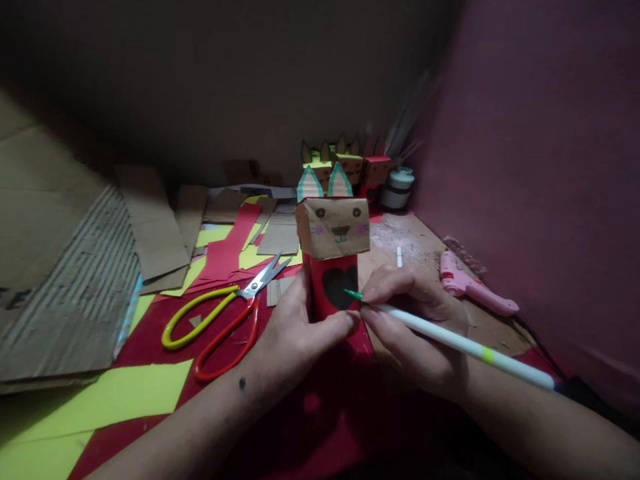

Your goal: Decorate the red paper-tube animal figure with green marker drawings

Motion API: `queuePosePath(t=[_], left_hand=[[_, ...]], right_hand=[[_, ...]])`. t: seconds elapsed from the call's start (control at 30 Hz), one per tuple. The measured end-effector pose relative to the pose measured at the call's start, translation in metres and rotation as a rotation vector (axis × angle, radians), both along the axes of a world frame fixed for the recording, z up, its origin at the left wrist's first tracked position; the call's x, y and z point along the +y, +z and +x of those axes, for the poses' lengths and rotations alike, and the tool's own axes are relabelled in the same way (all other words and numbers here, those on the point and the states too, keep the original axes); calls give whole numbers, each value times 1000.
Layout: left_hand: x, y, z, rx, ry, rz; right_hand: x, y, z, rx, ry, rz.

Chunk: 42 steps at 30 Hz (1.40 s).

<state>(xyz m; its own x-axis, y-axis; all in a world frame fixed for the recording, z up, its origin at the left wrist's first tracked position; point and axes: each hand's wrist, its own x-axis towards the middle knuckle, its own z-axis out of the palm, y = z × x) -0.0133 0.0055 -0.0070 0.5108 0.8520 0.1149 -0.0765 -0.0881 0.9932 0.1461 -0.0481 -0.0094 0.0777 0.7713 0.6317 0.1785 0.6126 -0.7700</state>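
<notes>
A paper animal figure stands upright in front of me, with a brown box head, teal-edged pointed ears, a drawn face and a red body bearing a dark heart. My left hand wraps round the lower part of that red body, its thumb across the front. Pinched in my right hand is a white-barrelled marker with a green tip. The tip is at the dark heart; whether it touches the paper I cannot tell. Left of the figure lie scissors with one yellow and one red handle, blades apart.
Similar figures stand at the back beside a pale small container. A pink glue gun and a white marker cap lie on the right. Cardboard pieces, red paper and yellow paper cover the left.
</notes>
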Motion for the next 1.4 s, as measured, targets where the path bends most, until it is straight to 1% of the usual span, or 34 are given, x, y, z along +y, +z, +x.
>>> queuePosePath(t=[0.23,0.43,0.53,0.7,0.8,0.9,1.03,1.27,1.4], left_hand=[[1,-5,-3,-128,-70,-90],[5,-6,-3,-231,-182,-142],[6,-5,-3,-297,-230,-190],[4,1,0,-333,-200,-286],[3,3,1,-371,-206,-329],[3,1,0,-369,-225,-319],[4,-1,-1,-359,-253,-315],[3,-1,0,-371,-252,-306],[3,-1,0,-384,-227,-345]], right_hand=[[-2,-3,2,135,14,-65],[0,-6,0,211,21,-57],[2,-5,0,201,8,-32],[1,-1,0,88,-37,21],[0,1,0,87,-40,6],[0,3,-1,122,-20,-20],[1,2,-2,141,-25,-36],[3,0,-2,163,-15,-67],[3,1,-2,129,-40,-56]])
